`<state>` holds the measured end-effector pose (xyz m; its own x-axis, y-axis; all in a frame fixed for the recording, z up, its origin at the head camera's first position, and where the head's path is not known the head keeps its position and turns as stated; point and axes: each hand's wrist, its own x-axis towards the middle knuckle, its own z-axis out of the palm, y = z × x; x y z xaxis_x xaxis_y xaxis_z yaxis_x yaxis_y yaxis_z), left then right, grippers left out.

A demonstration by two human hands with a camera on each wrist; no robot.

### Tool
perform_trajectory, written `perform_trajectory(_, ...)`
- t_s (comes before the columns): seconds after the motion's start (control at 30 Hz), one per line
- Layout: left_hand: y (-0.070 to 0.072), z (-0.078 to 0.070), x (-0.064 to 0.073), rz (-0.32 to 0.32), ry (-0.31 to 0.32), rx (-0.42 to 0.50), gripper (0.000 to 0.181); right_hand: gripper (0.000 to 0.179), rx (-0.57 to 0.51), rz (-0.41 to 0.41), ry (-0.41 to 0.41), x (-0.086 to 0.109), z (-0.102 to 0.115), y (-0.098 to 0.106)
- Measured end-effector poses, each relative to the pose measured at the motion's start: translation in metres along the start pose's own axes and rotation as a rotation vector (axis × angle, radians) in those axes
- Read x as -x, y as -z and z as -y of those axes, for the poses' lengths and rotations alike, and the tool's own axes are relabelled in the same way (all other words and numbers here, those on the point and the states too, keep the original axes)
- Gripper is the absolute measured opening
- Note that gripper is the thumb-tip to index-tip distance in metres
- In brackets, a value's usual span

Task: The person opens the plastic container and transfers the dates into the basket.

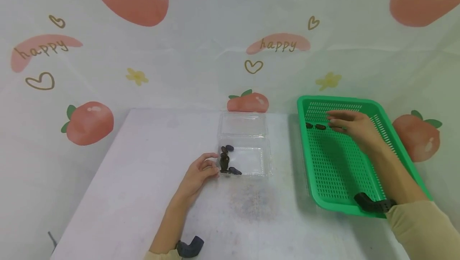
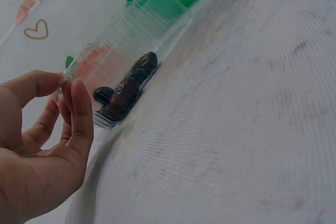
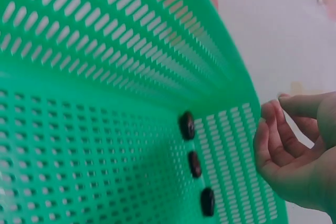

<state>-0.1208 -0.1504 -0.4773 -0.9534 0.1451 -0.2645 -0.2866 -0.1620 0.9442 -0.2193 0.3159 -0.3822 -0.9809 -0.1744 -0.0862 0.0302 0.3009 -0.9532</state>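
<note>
A clear plastic box (image 1: 248, 162) with its hinged lid (image 1: 243, 124) laid back holds several dark, oval, date-like pieces (image 1: 224, 161) along its left side. My left hand (image 1: 199, 172) is at that side, thumb and fingers pinching the box's edge in the left wrist view. My right hand (image 1: 353, 126) hovers over the far part of a green basket (image 1: 323, 206), fingers loosely bent, nothing visible in them. Two dark pieces (image 1: 320, 127) lie at the basket's far left in the head view; the right wrist view shows three of these dark pieces (image 3: 195, 164) in a row.
The box and basket stand on a white-covered table (image 1: 151, 140), the basket to the right. A stained patch (image 1: 253, 202) marks the cover in front of the box. Behind hangs a white cloth (image 1: 201, 44) printed with fruit and lettering.
</note>
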Motion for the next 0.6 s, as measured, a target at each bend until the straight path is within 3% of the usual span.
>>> perform_trajectory(0.27, 0.0, -0.001, 0.0, 0.014, -0.009, 0.013, 0.047, 0.035, -0.027, 0.037, 0.048, 0.007, 0.022, -0.025)
perform_trajectory(0.6, 0.001, -0.002, 0.002, 0.006, -0.007, -0.016, 0.048, 0.04, 0.042, 0.103, 0.043, 0.024, 0.049, -0.052)
